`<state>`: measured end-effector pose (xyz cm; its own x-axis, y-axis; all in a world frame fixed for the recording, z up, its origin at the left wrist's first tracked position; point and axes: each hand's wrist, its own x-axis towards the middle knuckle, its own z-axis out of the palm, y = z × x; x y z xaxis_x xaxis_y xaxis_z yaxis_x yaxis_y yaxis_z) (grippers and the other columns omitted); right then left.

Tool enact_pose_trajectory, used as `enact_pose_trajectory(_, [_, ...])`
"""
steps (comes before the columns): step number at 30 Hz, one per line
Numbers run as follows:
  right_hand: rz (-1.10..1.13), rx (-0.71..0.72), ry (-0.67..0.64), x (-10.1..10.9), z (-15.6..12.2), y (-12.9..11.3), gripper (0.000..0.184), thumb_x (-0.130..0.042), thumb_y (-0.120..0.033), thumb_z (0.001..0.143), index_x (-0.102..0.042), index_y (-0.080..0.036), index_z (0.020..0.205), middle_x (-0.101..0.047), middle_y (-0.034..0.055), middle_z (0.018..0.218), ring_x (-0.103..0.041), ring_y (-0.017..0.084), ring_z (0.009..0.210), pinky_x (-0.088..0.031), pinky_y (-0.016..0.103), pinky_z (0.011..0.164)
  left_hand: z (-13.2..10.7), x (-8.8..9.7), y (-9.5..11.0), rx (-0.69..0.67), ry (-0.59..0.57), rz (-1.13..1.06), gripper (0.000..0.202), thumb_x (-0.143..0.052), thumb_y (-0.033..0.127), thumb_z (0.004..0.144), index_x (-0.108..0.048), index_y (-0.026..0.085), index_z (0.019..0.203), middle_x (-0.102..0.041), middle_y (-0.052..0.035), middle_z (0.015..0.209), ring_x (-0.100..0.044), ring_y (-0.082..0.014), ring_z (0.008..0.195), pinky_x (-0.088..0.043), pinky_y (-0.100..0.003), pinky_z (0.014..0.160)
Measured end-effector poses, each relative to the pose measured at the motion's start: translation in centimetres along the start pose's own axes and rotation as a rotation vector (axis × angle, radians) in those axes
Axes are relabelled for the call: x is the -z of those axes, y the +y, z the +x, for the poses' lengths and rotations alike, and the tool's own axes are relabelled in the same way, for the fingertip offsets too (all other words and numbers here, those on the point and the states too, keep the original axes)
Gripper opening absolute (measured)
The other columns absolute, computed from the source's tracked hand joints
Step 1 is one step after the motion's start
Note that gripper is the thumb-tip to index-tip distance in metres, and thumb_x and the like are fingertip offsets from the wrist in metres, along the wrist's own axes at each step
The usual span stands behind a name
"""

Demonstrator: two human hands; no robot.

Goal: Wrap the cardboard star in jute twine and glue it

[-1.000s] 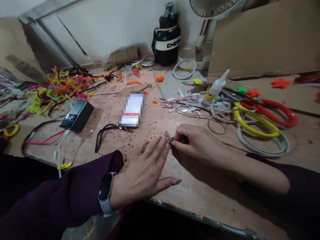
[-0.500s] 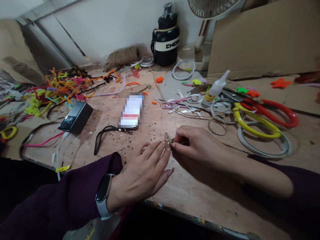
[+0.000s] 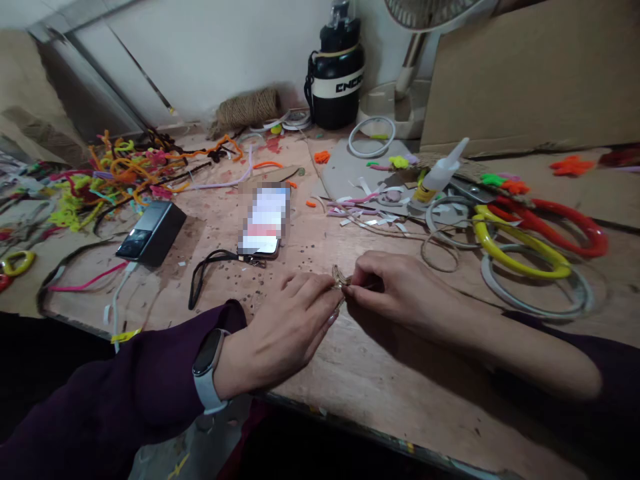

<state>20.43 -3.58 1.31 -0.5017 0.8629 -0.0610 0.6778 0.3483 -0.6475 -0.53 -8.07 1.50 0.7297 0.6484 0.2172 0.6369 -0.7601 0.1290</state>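
A small looped piece of brown twine (image 3: 338, 273) is held between my two hands over the front part of the table. My left hand (image 3: 295, 320) grips its left side, fingers close together and the thumb underneath. My right hand (image 3: 395, 283) pinches the right side between thumb and forefinger. The exact shape of the piece is partly covered by my fingertips. Behind my right wrist, a thin strand of twine (image 3: 441, 257) curls on the tabletop.
Beyond my hands lies a phone (image 3: 265, 220) with a black strap. A glue bottle (image 3: 440, 177), yellow ring (image 3: 520, 247) and red ring (image 3: 575, 223) are at right. Pipe cleaners (image 3: 130, 167) and a dark box (image 3: 153, 233) are at left. A twine spool (image 3: 249, 109) stands behind.
My left hand's fingers have drawn closer together around the twine piece, and its thumb has moved up towards the fingertips. My right hand keeps its pinch. The view has shifted slightly.
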Motion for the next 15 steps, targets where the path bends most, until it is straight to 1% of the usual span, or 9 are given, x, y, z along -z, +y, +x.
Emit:
enact_pose_trajectory(4, [0.006,0.006,-0.003,-0.04,0.06,0.03,0.014,-0.061,-0.019,0.082,-0.059,-0.019,0.069,-0.061,0.0002,0.071,-0.053,0.013,0.065,-0.037,0.025,0.060,-0.15,-0.32,-0.34,-0.063,0.094,0.054,0.025,-0.047,0.020,0.103,-0.057,0.009,0.123,-0.067,-0.0110,0.118,-0.061,-0.0222,0.108,-0.048,-0.038,0.093])
enact_pose_trajectory(6, [0.006,0.004,-0.003,-0.05,0.12,0.04,0.014,-0.061,-0.020,0.083,-0.059,-0.019,0.068,-0.061,0.0004,0.072,-0.053,0.013,0.065,-0.037,0.025,0.060,-0.42,-0.47,-0.41,-0.089,0.121,0.099,0.025,-0.045,0.018,0.103,-0.057,0.008,0.123,-0.068,-0.0113,0.117,-0.062,-0.0217,0.107,-0.048,-0.037,0.092])
enact_pose_trajectory(11, [0.007,0.002,0.009,-0.10,0.10,0.19,0.014,-0.061,-0.021,0.082,-0.058,-0.019,0.069,-0.061,0.0001,0.070,-0.053,0.014,0.065,-0.037,0.026,0.060,-0.82,-0.40,-0.52,-0.168,0.091,0.181,0.031,-0.037,0.009,0.102,-0.058,0.006,0.124,-0.068,-0.0128,0.122,-0.060,-0.0240,0.113,-0.045,-0.040,0.097])
enact_pose_trajectory(15, [0.001,0.022,0.018,-0.18,0.17,0.35,0.013,-0.061,-0.020,0.082,-0.058,-0.019,0.069,-0.061,0.0005,0.071,-0.053,0.014,0.065,-0.037,0.026,0.061,-0.50,-0.20,-0.46,-0.144,0.083,0.174,0.029,-0.040,0.010,0.101,-0.059,0.007,0.122,-0.068,-0.0122,0.121,-0.060,-0.0235,0.111,-0.044,-0.039,0.095])
